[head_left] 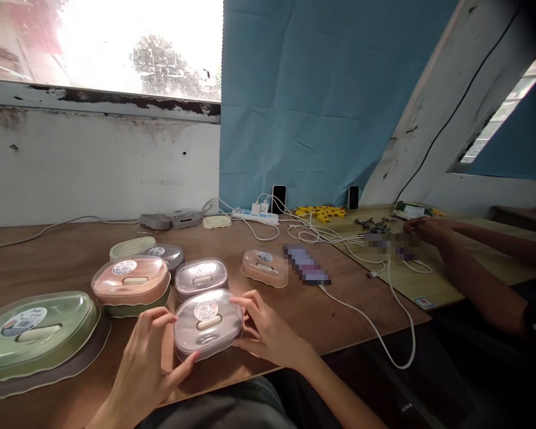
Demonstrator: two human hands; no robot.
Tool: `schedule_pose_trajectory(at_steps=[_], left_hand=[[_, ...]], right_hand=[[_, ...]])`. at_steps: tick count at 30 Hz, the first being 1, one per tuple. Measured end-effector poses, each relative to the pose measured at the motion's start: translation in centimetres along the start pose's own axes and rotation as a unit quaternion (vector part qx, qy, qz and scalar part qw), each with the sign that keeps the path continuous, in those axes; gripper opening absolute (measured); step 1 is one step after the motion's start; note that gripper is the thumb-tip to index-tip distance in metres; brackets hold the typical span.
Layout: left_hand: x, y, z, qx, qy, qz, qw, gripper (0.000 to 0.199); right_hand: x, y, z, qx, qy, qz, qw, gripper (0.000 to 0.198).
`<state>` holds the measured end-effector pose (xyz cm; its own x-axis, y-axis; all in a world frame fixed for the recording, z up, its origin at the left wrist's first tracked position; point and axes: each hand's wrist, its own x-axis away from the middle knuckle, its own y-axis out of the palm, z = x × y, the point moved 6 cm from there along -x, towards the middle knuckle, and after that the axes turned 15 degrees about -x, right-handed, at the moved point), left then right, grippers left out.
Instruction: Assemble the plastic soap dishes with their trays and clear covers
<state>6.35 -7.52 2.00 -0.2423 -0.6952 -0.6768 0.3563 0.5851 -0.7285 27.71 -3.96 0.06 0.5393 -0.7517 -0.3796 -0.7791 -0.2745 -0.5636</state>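
Observation:
Near the table's front edge I hold a grey soap box [209, 342] with a see-through lid, a round sticker and a pale oval grip on top. My left hand [147, 351] clasps its left side, thumb at the front corner and fingers at the left edge. On the opposite side, my right hand [265, 328] grips it between thumb and fingers. Just behind it stands a second grey soap box [201, 275]. To the left, a pink-lidded soap box [131, 280] rests on a green base.
Large green soap box [40, 333] at the left; pink one [264, 268] right of centre. A phone [307, 265], white cables and a power strip [255, 217] lie farther back. On the adjoining table at right, another person's hands [422, 229] are near small dark parts [373, 226].

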Motion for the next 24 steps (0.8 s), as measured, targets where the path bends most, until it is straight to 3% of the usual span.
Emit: schedule_pose_trajectory(at_steps=[3,12,15,17,20,24], left_hand=[[0.1,0.5,0.2,0.017,0.023,-0.036,0.999,0.017],[0.2,1.4,1.7,0.003,0.140,-0.100,0.985,0.030],[0.1,1.6,1.5,0.023,0.128,-0.109,0.985,0.026],[0.1,2.0,1.1,0.019,0.116,-0.119,0.986,0.024],[0.3,2.8,0.5,-0.034,0.115,-0.139,0.983,0.041],[0.6,3.7,0.1,-0.083,0.130,-0.170,0.973,0.043]], right_hand=[[0.0,0.0,0.3,0.012,0.015,0.013,1.000,0.055],[0.1,0.2,-0.8,0.017,-0.008,-0.014,1.000,0.002],[0.0,0.3,-1.8,0.044,-0.021,-0.063,0.997,0.011],[-0.1,0.4,-2.1,0.062,-0.022,-0.090,0.994,0.028],[-0.1,0.7,-1.9,0.086,-0.003,-0.131,0.988,0.050],[-0.1,0.9,-1.3,0.088,0.026,-0.153,0.984,0.054]])
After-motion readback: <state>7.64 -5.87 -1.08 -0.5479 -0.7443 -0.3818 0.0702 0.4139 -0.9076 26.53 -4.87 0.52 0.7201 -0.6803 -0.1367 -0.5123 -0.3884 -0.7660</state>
